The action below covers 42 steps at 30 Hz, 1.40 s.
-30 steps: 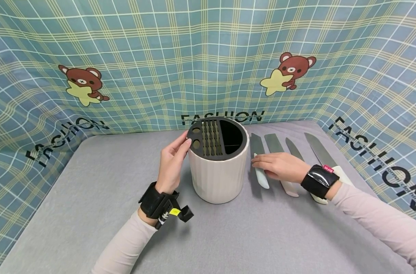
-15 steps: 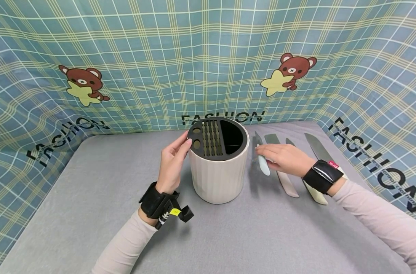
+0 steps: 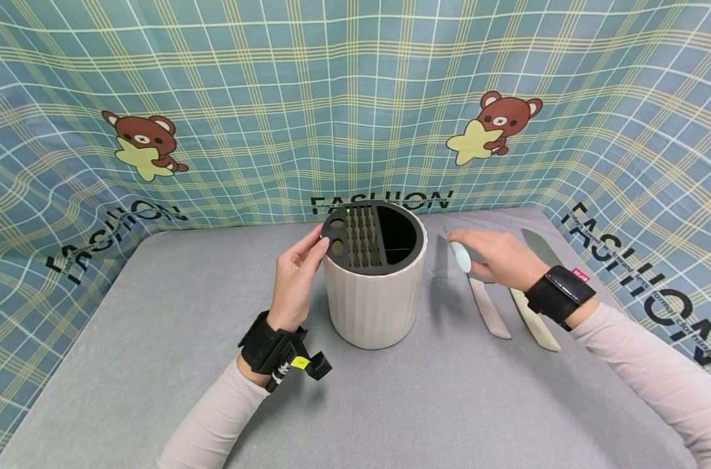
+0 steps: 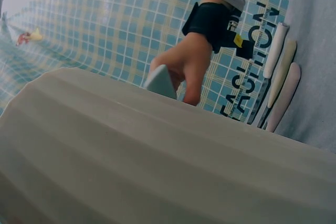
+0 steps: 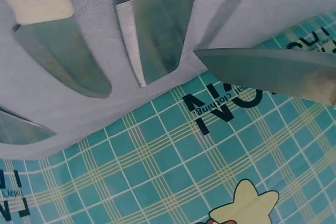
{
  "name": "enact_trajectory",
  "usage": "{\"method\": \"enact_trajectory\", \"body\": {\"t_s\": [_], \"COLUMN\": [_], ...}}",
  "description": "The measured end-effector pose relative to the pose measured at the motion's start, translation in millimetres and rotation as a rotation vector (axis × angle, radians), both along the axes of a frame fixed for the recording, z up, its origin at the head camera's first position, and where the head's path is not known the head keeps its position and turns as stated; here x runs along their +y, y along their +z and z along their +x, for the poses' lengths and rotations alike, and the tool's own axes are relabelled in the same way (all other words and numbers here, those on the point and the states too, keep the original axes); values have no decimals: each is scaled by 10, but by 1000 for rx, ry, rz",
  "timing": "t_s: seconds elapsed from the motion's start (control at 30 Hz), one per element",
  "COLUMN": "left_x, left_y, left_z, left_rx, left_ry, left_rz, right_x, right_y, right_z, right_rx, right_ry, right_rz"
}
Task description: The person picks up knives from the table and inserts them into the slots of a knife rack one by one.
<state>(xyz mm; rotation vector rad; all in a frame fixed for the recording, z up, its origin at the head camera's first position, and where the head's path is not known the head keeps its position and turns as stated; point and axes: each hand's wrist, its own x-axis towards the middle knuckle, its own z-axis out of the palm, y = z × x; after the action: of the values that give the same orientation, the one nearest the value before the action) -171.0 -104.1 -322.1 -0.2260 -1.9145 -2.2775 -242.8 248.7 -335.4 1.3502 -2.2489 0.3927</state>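
Note:
A white ribbed knife holder [image 3: 373,309] stands upright mid-table, topped by a black slotted lid [image 3: 338,260] with an open compartment at right. My left hand [image 3: 293,280] touches its left rim with thumb and straight fingers. The holder's wall [image 4: 157,161] fills the lower left wrist view. To the holder's right, my right hand [image 3: 499,257] grips a knife by its light-blue handle [image 3: 461,256], raised off the table. Its blade [image 5: 262,72] shows in the right wrist view; from the head it appears nearly edge-on, pointing away.
Three more knives lie at right: one with a pink handle [image 3: 489,309] and broad blade [image 5: 160,30], one with a cream handle [image 3: 534,319], and one whose blade [image 3: 543,247] lies farthest right. A plaid cloth wall [image 3: 355,117] rises behind the grey table [image 3: 156,326].
My right hand has lifted the light-blue-handled knife off the table, turning it and moving slightly right and away. My left hand and the holder have stayed put.

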Motion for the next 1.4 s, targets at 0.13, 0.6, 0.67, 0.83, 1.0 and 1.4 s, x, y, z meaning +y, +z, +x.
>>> {"method": "enact_trajectory", "body": {"t_s": [0.13, 0.6, 0.67, 0.83, 1.0, 1.4], "left_x": [0, -9, -10, -14, -15, -7], "left_y": [5, 5, 4, -1, -6, -9], "left_z": [6, 1, -1, -7, -10, -12], "left_rx": [3, 10, 13, 13, 6, -6], "left_ry": [-4, 2, 2, 3, 7, 22], "left_rz": [0, -16, -14, -16, -13, -9], "right_x": [13, 63, 69, 84, 96, 98], "right_y": [58, 187, 210, 261, 280, 313], "right_z": [18, -17, -16, 5, 23, 10], "right_rx": [-29, -92, -121, -301, -475, -661], "right_ry": [-50, -115, -148, -219, -233, 24], "right_rz": [-54, -364, -418, -573, -738, -1140]}}
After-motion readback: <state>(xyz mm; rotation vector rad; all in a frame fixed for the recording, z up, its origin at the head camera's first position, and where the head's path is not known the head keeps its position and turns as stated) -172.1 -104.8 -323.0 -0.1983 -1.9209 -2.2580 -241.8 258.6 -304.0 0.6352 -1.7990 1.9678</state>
